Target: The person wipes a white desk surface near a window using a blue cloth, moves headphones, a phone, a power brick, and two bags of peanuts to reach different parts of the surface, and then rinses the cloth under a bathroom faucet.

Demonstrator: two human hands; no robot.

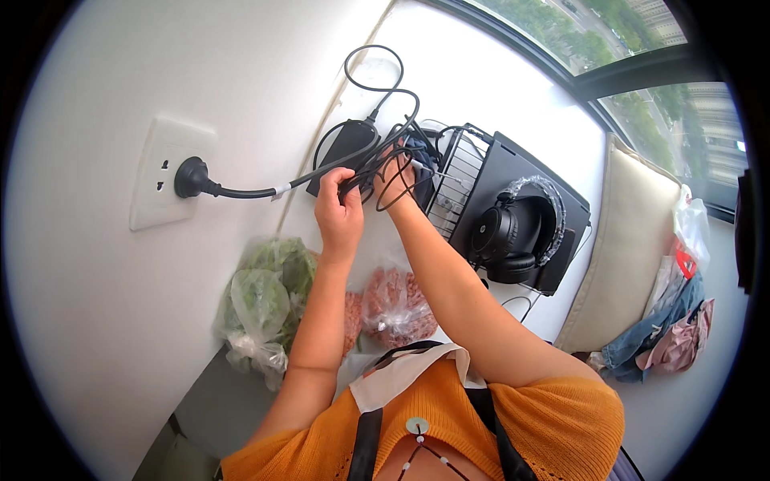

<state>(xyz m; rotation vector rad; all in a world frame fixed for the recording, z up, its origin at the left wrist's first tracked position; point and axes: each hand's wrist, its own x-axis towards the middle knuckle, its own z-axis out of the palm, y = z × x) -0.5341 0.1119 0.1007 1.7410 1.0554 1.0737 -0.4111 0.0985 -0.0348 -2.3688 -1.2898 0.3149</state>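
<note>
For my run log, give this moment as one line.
left hand: gripping black cable | right hand: in cable loops | plug: in wall socket

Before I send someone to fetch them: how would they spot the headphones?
Start at the window, then drop to the black box beside the wire rack. The headphones lie inside it: black, round-cupped, their headband wrapped in clear plastic.

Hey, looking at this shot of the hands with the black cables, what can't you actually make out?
- Head view: the right hand has its fingers wrapped in the black cables, so its grip is unclear.
- The wire basket contents are hidden behind that hand.
- The power adapter is partly covered by cable loops.
</note>
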